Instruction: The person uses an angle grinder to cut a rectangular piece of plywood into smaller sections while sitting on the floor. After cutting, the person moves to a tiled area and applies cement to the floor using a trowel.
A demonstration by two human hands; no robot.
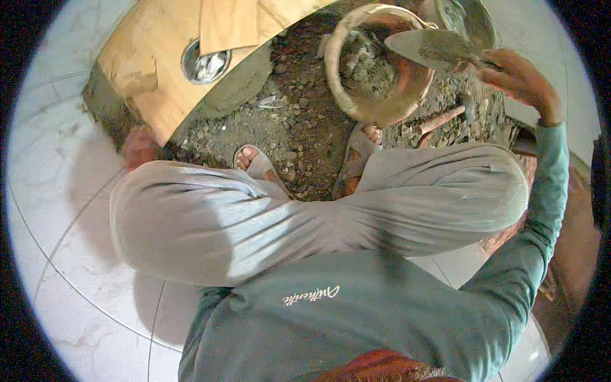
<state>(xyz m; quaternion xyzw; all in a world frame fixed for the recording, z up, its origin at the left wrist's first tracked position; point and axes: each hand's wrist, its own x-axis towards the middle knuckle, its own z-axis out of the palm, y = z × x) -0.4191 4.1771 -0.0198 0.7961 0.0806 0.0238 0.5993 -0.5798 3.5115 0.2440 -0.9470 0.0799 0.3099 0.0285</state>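
My right hand [525,83] is closed round the handle of a trowel [433,49]. The trowel's pointed, mortar-smeared blade reaches left over the rim of a round bucket [332,60]. Grey wet mortar [375,73] lies inside that bucket. Beyond my left knee, my left hand [141,148] is at the near corner of a large wood-coloured panel [168,38]. Its fingers are blurred and partly hidden, so whether they grip the panel does not show.
A round silvery thing [205,62] and a narrow wood-coloured piece [229,25] lie on the panel. Rough, gravelly ground [293,121] spreads around my sandalled feet. Right of the bucket rests a hammer [442,120]. A second container [480,22] stands at the far right. Pale tiles [70,210] cover the left floor.
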